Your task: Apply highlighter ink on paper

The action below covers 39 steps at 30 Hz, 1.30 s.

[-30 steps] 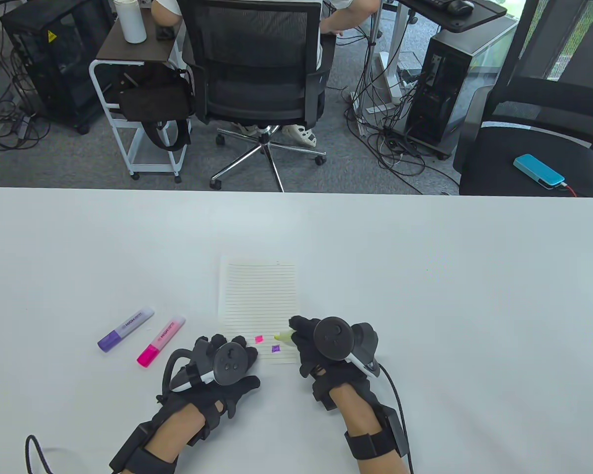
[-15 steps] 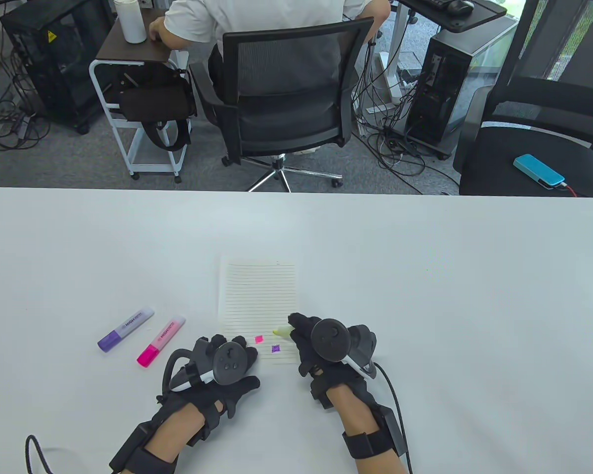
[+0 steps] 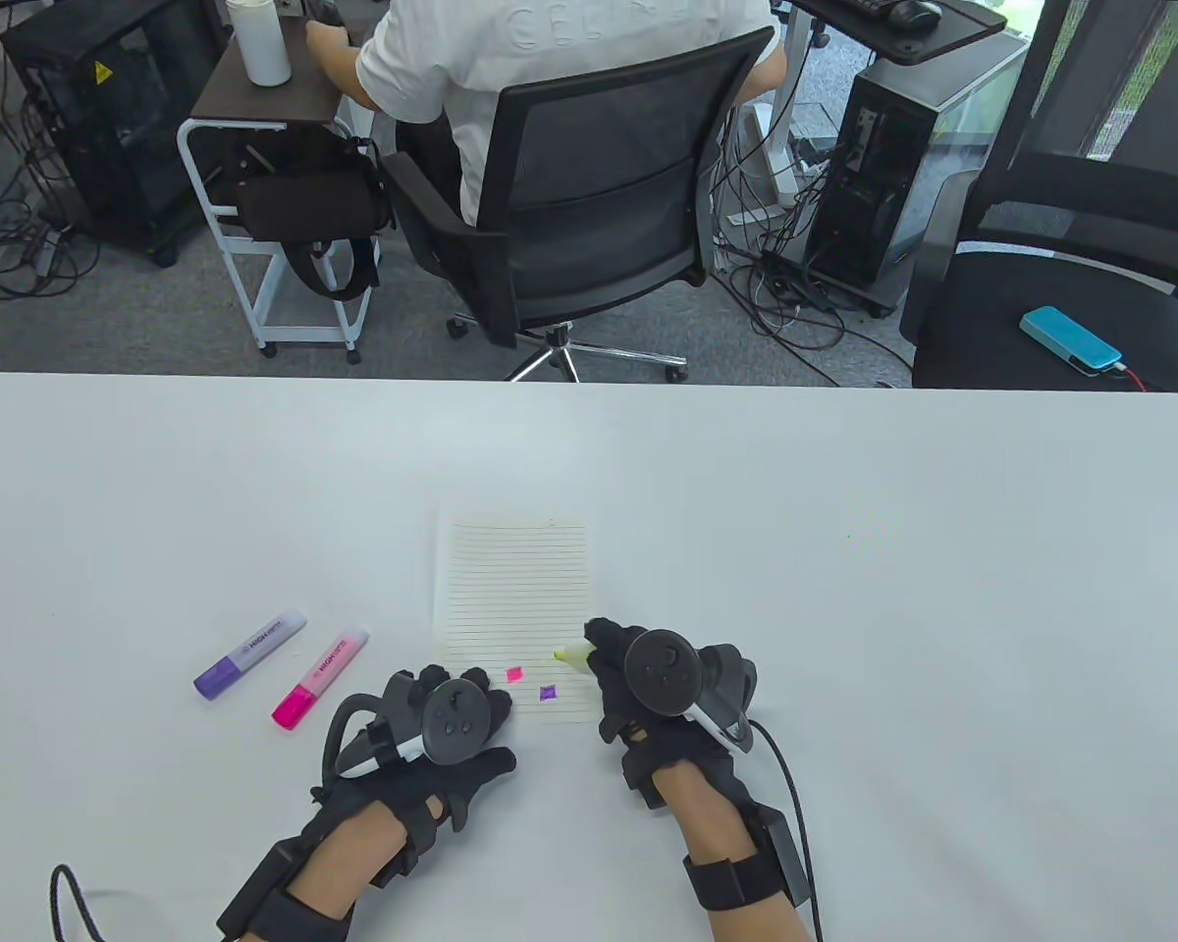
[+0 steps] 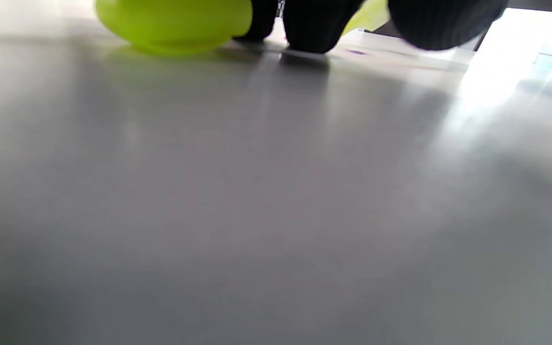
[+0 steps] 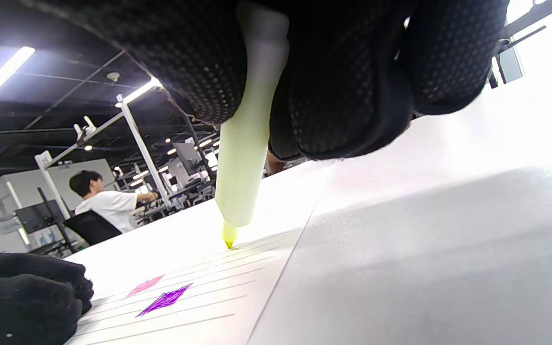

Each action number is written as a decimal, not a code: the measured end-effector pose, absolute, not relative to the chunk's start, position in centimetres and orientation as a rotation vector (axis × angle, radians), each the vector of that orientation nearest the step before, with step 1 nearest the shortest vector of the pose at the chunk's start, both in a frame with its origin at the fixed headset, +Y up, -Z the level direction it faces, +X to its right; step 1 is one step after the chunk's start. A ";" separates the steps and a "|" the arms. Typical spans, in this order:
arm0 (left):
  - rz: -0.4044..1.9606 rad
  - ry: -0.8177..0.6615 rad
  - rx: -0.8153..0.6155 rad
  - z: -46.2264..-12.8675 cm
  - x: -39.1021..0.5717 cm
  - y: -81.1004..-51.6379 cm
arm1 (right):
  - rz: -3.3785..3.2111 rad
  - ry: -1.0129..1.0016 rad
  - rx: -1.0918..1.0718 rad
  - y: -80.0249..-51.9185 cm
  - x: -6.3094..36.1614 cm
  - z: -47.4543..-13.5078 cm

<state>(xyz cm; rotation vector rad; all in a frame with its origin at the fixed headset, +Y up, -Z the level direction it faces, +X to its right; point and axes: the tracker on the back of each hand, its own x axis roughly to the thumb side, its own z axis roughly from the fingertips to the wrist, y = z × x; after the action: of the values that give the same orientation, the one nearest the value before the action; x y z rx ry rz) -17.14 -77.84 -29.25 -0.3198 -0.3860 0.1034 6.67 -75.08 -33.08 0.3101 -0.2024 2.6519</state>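
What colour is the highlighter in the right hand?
Yellow highlighter, clearest in the right wrist view, gripped by the right hand.

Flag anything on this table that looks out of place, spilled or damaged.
Nothing stands out. The lined paper lies flat with small pink and purple marks. The right hand grips the uncapped yellow highlighter, tip at the paper. Its yellow cap lies under the left hand. Two capped highlighters lie aside.
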 end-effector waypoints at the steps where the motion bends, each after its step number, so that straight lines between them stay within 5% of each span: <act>1: 0.103 -0.386 -0.320 -29.2 -17.1 -77.8 | 2.652 -0.200 0.311 -75.1 6.7 -33.1; 39: 0.107 -0.384 -0.326 -29.2 -17.1 -77.8 | 2.595 -0.191 0.311 -74.9 6.6 -32.8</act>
<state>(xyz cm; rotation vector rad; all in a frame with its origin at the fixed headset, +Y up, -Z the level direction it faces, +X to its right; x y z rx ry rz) -17.14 -77.79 -29.19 -0.3256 -0.3839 0.1072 6.63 -74.93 -32.79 0.3112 -0.1905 2.5949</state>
